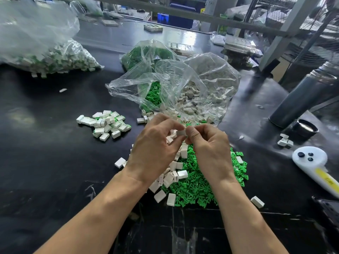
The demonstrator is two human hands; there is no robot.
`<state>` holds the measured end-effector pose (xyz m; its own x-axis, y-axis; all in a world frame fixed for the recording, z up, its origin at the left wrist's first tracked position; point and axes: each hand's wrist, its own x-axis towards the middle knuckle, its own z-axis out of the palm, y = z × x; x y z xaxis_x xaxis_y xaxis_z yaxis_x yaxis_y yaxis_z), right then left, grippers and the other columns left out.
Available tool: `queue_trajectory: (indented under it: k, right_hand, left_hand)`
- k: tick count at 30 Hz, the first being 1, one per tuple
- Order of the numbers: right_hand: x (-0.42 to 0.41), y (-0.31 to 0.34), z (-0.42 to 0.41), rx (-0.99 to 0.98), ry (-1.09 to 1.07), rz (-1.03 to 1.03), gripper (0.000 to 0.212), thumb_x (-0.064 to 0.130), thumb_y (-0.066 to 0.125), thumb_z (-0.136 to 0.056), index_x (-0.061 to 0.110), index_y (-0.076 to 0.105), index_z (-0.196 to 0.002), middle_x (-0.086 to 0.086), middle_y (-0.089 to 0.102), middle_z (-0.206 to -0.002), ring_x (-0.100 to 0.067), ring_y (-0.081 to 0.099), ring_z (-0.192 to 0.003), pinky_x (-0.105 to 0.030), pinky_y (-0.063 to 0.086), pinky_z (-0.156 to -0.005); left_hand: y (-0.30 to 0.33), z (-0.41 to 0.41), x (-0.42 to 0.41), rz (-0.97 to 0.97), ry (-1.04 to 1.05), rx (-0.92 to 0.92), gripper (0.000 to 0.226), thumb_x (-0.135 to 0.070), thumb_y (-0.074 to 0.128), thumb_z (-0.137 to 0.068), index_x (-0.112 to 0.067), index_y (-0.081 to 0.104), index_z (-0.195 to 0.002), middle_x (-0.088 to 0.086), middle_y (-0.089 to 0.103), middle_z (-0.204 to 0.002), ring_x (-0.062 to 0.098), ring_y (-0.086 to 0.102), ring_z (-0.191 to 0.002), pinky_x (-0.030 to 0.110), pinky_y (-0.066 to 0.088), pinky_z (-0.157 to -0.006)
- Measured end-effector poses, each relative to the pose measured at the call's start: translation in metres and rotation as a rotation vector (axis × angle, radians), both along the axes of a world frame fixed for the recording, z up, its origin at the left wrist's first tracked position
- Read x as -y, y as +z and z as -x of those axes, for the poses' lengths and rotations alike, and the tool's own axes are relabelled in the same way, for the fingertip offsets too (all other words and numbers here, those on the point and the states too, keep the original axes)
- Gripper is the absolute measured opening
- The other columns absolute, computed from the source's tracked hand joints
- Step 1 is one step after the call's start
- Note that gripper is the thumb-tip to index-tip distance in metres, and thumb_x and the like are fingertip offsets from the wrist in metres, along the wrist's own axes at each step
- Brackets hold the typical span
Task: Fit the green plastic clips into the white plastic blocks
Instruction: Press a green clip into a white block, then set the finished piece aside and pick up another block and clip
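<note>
My left hand (156,145) and my right hand (209,147) meet above the black table, both pinching one small white block (181,133) between their fingertips. Whether a green clip sits in it is hidden by my fingers. Below my hands lies a heap of green clips (200,182) with loose white blocks (172,176) mixed into its left side. A small pile of white blocks with green clips fitted (108,124) lies to the left.
An open clear bag (183,85) behind my hands holds green clips and white blocks. A large bag of blocks (55,57) sits at far left. A dark bottle (300,99), its cap (304,128) and a white controller (311,162) lie at right.
</note>
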<state>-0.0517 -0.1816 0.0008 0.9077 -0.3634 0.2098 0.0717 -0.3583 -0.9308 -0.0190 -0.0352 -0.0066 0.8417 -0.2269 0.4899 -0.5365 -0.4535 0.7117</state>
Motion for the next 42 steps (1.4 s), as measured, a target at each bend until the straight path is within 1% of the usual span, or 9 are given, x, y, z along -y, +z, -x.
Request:
queue_trajectory:
  k: [3, 8, 13, 17, 21, 27, 31, 36, 42]
  right_hand:
    - [0.001, -0.002, -0.001, 0.005, -0.036, 0.032, 0.025, 0.034, 0.068, -0.1, 0.021, 0.073, -0.08, 0.008, 0.072, -0.072, 0.002, 0.057, -0.057, -0.011, 0.042, -0.055]
    - [0.008, -0.002, -0.001, 0.035, -0.126, 0.024, 0.027, 0.038, 0.067, -0.1, 0.021, 0.072, -0.079, 0.011, 0.073, -0.073, 0.004, 0.06, -0.059, -0.007, 0.042, -0.054]
    - [0.012, -0.002, -0.003, 0.026, -0.148, 0.032, 0.029, 0.037, 0.067, -0.099, 0.019, 0.072, -0.076, 0.014, 0.071, -0.066, 0.002, 0.056, -0.053, -0.01, 0.039, -0.051]
    - [0.014, -0.003, -0.003, 0.032, -0.162, 0.046, 0.031, 0.04, 0.067, -0.098, 0.019, 0.072, -0.076, 0.006, 0.072, -0.07, -0.007, 0.062, -0.06, -0.017, 0.046, -0.054]
    - [0.016, -0.005, -0.004, 0.004, -0.185, 0.088, 0.033, 0.046, 0.065, -0.097, 0.021, 0.071, -0.076, 0.006, 0.072, -0.07, -0.011, 0.064, -0.063, -0.028, 0.049, -0.057]
    - [0.022, -0.005, -0.004, -0.054, -0.215, 0.171, 0.032, 0.048, 0.064, -0.097, 0.024, 0.071, -0.076, 0.014, 0.071, -0.069, -0.003, 0.062, -0.062, -0.026, 0.046, -0.058]
    - [0.028, -0.002, -0.003, -0.124, -0.208, 0.267, 0.028, 0.045, 0.066, -0.097, 0.025, 0.07, -0.078, 0.011, 0.069, -0.071, -0.012, 0.064, -0.072, -0.034, 0.052, -0.069]
    - [0.034, 0.004, -0.001, -0.305, -0.159, 0.447, 0.016, 0.046, 0.069, -0.095, 0.031, 0.076, -0.099, 0.014, 0.068, -0.097, -0.013, 0.062, -0.095, -0.031, 0.047, -0.085]
    - [0.031, 0.006, 0.0, -0.379, -0.14, 0.555, 0.023, 0.046, 0.07, -0.095, 0.034, 0.074, -0.115, 0.006, 0.062, -0.121, -0.019, 0.054, -0.119, -0.033, 0.04, -0.101]
  left_hand:
    - [0.0, -0.002, -0.003, -0.065, 0.031, -0.009, 0.017, -0.032, 0.076, -0.091, -0.031, 0.072, -0.108, -0.021, 0.058, -0.102, -0.01, 0.056, -0.085, 0.008, 0.044, -0.079]
    - [0.0, -0.011, -0.018, -0.176, 0.185, -0.059, 0.019, -0.03, 0.071, -0.095, -0.027, 0.068, -0.114, -0.01, 0.062, -0.104, 0.01, 0.063, -0.094, 0.036, 0.058, -0.092]
    - [-0.005, -0.029, -0.041, -0.325, 0.444, -0.008, 0.014, -0.026, 0.072, -0.094, -0.016, 0.073, -0.104, 0.003, 0.065, -0.094, 0.021, 0.06, -0.091, 0.045, 0.053, -0.091]
    - [-0.007, -0.046, -0.056, -0.413, 0.652, -0.071, 0.011, -0.027, 0.07, -0.094, -0.021, 0.075, -0.101, 0.009, 0.067, -0.1, 0.035, 0.057, -0.102, 0.048, 0.04, -0.092]
    - [-0.012, -0.052, -0.063, -0.46, 0.715, -0.122, 0.014, -0.026, 0.073, -0.09, -0.022, 0.076, -0.102, 0.014, 0.068, -0.108, 0.039, 0.056, -0.107, 0.048, 0.036, -0.096]
    - [-0.011, -0.051, -0.062, -0.472, 0.716, -0.126, 0.021, -0.029, 0.078, -0.087, -0.022, 0.076, -0.107, 0.014, 0.067, -0.111, 0.039, 0.055, -0.109, 0.048, 0.037, -0.097]
    - [-0.005, -0.044, -0.053, -0.356, 0.556, -0.096, 0.023, -0.027, 0.076, -0.091, -0.018, 0.074, -0.112, 0.009, 0.066, -0.108, 0.031, 0.059, -0.104, 0.047, 0.047, -0.095]
    - [-0.004, -0.029, -0.037, -0.223, 0.263, -0.225, 0.015, -0.025, 0.066, -0.099, -0.019, 0.073, -0.111, -0.002, 0.065, -0.102, 0.018, 0.064, -0.095, 0.044, 0.058, -0.091]
    - [-0.005, -0.029, -0.033, -0.244, 0.185, -0.201, 0.022, -0.02, 0.066, -0.099, -0.029, 0.074, -0.118, -0.005, 0.06, -0.107, 0.017, 0.058, -0.107, 0.043, 0.053, -0.099]
